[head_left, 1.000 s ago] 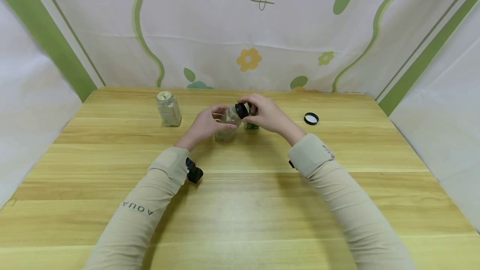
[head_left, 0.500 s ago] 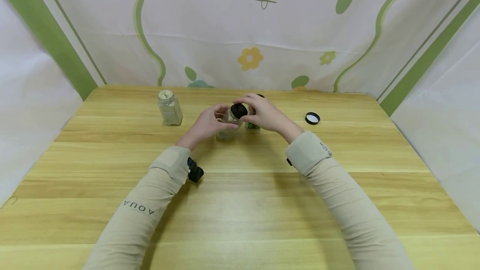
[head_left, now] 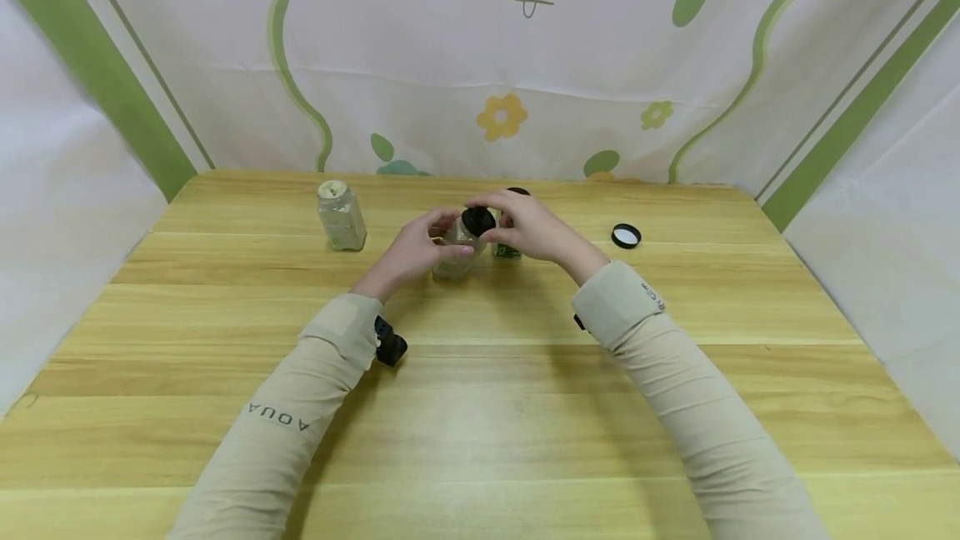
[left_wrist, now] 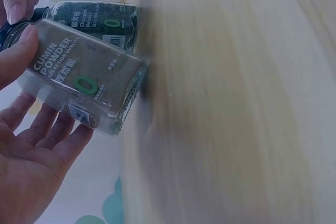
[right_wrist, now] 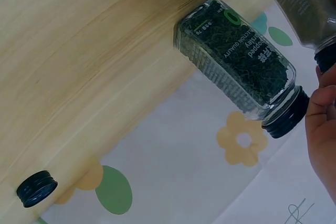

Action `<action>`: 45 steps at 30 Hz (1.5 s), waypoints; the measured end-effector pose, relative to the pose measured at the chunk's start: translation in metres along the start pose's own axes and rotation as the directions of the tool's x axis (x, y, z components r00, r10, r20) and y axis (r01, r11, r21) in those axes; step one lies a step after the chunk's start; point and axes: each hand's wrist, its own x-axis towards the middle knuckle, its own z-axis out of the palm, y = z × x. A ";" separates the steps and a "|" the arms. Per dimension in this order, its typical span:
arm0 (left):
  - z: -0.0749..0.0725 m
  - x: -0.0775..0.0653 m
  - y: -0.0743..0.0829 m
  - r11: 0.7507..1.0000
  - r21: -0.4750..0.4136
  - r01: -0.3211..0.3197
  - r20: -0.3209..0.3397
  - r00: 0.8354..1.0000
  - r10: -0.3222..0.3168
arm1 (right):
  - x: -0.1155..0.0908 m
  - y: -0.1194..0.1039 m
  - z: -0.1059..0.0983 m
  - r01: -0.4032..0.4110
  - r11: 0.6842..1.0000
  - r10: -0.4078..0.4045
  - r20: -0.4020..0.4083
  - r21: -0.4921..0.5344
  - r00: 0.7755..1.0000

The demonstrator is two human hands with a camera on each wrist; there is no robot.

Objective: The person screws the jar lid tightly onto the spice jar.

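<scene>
Gripping the cumin powder jar (left_wrist: 86, 69), my left hand (head_left: 418, 248) has its thumb on the labelled face and its other fingers against the far side. The jar leans to my right, held over the back half of the wooden table (head_left: 480, 415), roughly at its middle; I cannot tell whether its bottom edge touches the wood. My right hand (head_left: 531, 227) pinches the black cap (head_left: 478, 222) at the jar's mouth, thumb on one side and fingertips on the other. Whether the threads are engaged I cannot tell.

Just beside the tilted jar, partly hidden behind my right hand, the chopped parsley jar (right_wrist: 236, 53) stands upright on the table, full of dark green flakes and wearing its own black cap. Well apart on my left, an uncapped glass jar (head_left: 342, 222) with a whitish top stands upright near the back edge. Over on my right, a loose black cap (head_left: 626, 236) lies with its white inside facing up.

Beige sleeves (head_left: 262, 440) cover my arms, the left one printed AQUA, and a black device (head_left: 390, 344) sits at my left wrist. Behind the table hangs a white cloth (head_left: 420, 40) with green wavy lines, leaves, handwritten-style lettering and a yellow flower (head_left: 502, 117).
</scene>
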 end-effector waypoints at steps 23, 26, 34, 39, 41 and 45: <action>0.000 0.000 0.001 1.000 -0.006 -0.011 0.018 1.000 0.011 | 0.001 -0.004 -0.006 0.010 1.000 -0.012 0.066 0.027 0.998; -0.001 -0.001 0.001 1.000 -0.010 -0.015 0.021 1.000 0.016 | 0.001 -0.003 -0.006 0.012 0.999 -0.014 0.067 0.031 0.998; -0.002 0.000 -0.001 1.000 -0.023 -0.018 0.016 1.000 0.019 | 0.006 -0.005 -0.004 -0.045 0.999 0.044 0.052 0.023 0.998; -0.001 -0.001 -0.002 0.999 -0.034 -0.027 0.013 1.000 0.027 | 0.007 -0.006 -0.003 -0.089 0.996 0.088 0.030 0.005 0.996; -0.002 -0.001 -0.002 0.999 -0.037 -0.028 0.011 1.000 0.029 | 0.007 -0.007 -0.003 -0.087 0.996 0.087 0.030 -0.002 0.996; -0.002 -0.002 -0.003 0.999 -0.033 -0.016 0.011 1.000 0.016 | 0.008 -0.008 -0.003 -0.060 0.998 0.060 0.044 -0.010 0.997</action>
